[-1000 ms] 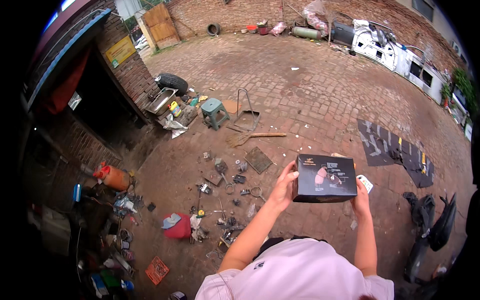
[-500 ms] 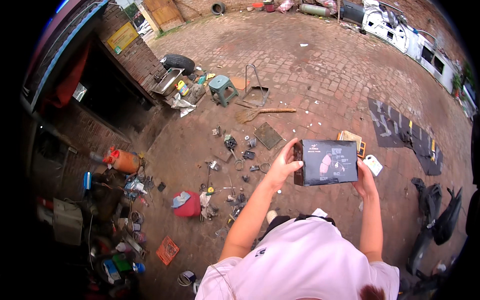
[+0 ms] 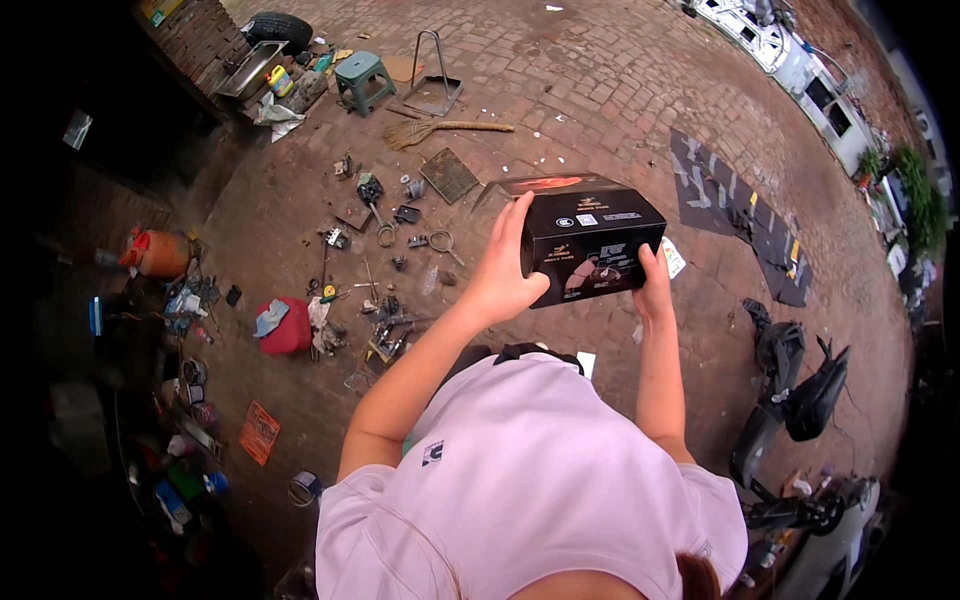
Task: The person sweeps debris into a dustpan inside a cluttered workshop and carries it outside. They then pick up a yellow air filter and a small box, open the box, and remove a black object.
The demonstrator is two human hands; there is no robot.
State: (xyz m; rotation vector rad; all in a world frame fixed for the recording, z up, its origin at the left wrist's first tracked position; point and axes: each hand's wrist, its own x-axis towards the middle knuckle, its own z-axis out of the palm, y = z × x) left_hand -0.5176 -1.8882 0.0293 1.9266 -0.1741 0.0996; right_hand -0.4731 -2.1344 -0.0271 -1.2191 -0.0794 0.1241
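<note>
A black cardboard box [image 3: 590, 245] with a printed diagram on its side and a flame-like picture on its far face is held up in front of me. My left hand [image 3: 510, 265] grips its left end, thumb on the near side and fingers along the edge. At the opposite end, my right hand [image 3: 654, 285] closes round the lower right corner, its thumb on the near face. The box is tilted, so its top, near side and part of the far face show. It hides the ground behind it.
Loose metal parts [image 3: 385, 230] and tools litter the brick ground to the left. Beyond them lie a straw broom [image 3: 440, 128] and a green stool [image 3: 362, 80]. A red container [image 3: 285, 325] stands at left; a dark taped mat [image 3: 740, 215] and black plastic parts [image 3: 790, 370] lie at right.
Both hands have tipped the box, bringing its top and far face into sight. The view has turned, so the surroundings sit further left and higher.
</note>
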